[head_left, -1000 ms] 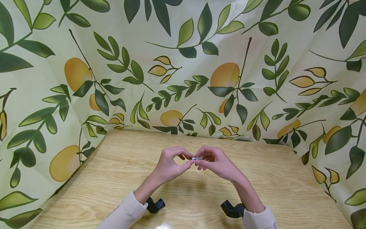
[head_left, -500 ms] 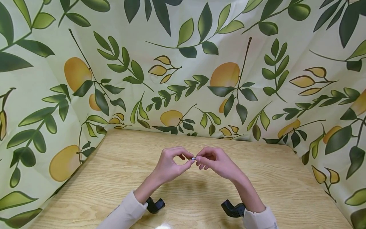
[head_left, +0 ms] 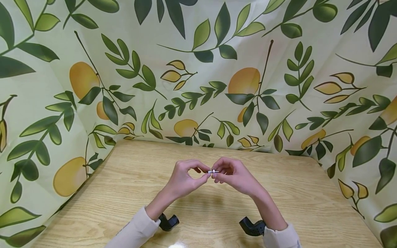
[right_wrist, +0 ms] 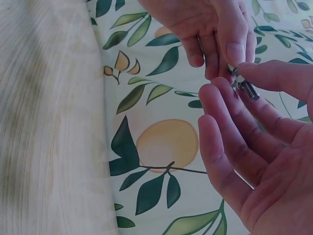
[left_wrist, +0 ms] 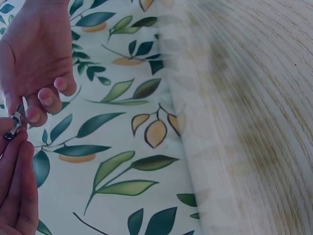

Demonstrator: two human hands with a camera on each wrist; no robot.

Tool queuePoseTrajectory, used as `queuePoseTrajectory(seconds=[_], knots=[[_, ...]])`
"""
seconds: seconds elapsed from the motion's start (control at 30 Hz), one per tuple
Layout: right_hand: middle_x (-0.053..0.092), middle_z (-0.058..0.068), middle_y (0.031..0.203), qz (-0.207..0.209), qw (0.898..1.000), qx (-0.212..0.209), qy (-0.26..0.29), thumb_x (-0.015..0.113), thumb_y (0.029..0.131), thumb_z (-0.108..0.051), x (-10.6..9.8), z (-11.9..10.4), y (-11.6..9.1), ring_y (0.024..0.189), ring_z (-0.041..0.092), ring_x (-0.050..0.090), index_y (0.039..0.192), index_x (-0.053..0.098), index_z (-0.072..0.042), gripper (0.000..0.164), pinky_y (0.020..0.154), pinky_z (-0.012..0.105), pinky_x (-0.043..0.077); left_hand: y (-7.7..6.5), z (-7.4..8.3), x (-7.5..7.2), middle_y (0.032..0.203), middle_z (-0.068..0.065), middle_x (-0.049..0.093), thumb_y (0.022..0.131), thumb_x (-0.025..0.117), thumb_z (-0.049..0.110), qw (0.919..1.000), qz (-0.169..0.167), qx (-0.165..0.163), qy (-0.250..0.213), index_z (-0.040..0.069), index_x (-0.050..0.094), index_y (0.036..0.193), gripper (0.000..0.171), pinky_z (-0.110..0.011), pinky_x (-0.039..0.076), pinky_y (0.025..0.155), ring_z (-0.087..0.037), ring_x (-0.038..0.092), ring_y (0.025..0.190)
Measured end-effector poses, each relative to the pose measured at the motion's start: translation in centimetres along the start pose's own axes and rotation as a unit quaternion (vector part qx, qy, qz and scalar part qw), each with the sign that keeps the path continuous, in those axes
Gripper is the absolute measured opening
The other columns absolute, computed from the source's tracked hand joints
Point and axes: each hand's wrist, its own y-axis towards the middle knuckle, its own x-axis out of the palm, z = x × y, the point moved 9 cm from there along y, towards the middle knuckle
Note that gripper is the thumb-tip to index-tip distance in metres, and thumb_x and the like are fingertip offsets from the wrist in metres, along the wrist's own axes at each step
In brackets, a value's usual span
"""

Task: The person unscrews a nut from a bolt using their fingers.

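over the wooden table (head_left: 139,162), your left hand (head_left: 186,178) pinches a metal bolt (right_wrist: 251,91) by one mostly hidden end while your right hand (head_left: 235,175) pinches its nut (right_wrist: 238,82), threaded tip jutting past the thumb.

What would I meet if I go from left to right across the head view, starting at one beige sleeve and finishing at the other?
Left beige sleeve → left hand → threaded metal bolt → right hand → right beige sleeve.
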Motion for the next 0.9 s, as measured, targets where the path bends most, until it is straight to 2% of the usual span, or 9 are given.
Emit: queuePoseTrajectory(seconds=[0.13,0.23,0.37,0.47,0.67,0.9], knots=[[0.071,0.012,0.094,0.008,1.000,0.000,-0.013,0.071,0.092,-0.003,-0.20,0.14,0.03,0.080,0.019,0.071,0.108,0.065,0.000,0.018,0.072,0.029,0.062,0.05,-0.02,0.05,0.087,-0.001,0.081,0.083,0.082,0.001,1.0000,-0.003,-0.004,-0.003,0.010,0.080,0.091,0.013,-0.027,0.063,0.073,-0.013,0.075,0.079],[0.072,0.012,0.093,0.004,1.000,0.005,-0.023,0.073,0.093,-0.008,-0.22,0.29,0.05,0.080,0.021,0.071,0.108,0.066,-0.001,0.018,0.070,0.029,0.061,0.04,-0.01,0.08,0.087,-0.001,0.081,0.083,0.082,0.001,1.0000,-0.004,-0.003,-0.001,0.010,0.080,0.091,0.013,-0.027,0.062,0.073,-0.013,0.075,0.079],[0.073,0.013,0.094,-0.020,1.000,0.010,-0.018,0.067,0.100,-0.017,0.11,0.43,0.12,0.082,0.030,0.072,0.110,0.069,-0.002,0.018,0.072,0.032,0.063,0.01,-0.09,0.13,0.087,0.000,0.081,0.083,0.083,0.003,1.0000,-0.003,-0.003,0.002,0.011,0.080,0.090,0.011,-0.025,0.062,0.073,-0.012,0.075,0.078],[0.074,0.013,0.096,-0.027,0.999,0.011,-0.015,0.064,0.103,-0.018,0.22,0.42,0.13,0.083,0.030,0.073,0.110,0.070,-0.001,0.019,0.076,0.034,0.064,-0.01,-0.07,0.20,0.086,0.000,0.080,0.083,0.082,0.003,1.0000,-0.005,-0.001,0.001,0.011,0.080,0.090,0.010,-0.025,0.062,0.073,-0.013,0.075,0.078],[0.073,0.015,0.091,-0.002,0.999,0.015,-0.031,0.068,0.097,-0.012,-0.14,0.34,0.05,0.078,0.018,0.071,0.108,0.071,-0.002,0.016,0.073,0.032,0.063,-0.05,-0.06,0.31,0.087,-0.001,0.081,0.083,0.082,0.002,0.9999,-0.011,-0.003,-0.007,0.011,0.080,0.090,0.011,-0.028,0.062,0.073,-0.014,0.075,0.079],[0.071,0.014,0.095,0.015,0.999,0.011,-0.034,0.074,0.091,-0.008,-0.29,0.31,0.03,0.082,0.022,0.069,0.106,0.068,0.001,0.019,0.071,0.027,0.060,-0.06,0.00,0.28,0.087,-0.002,0.080,0.083,0.082,0.002,0.9999,-0.011,-0.004,0.000,0.010,0.080,0.090,0.011,-0.026,0.062,0.073,-0.013,0.074,0.079]])
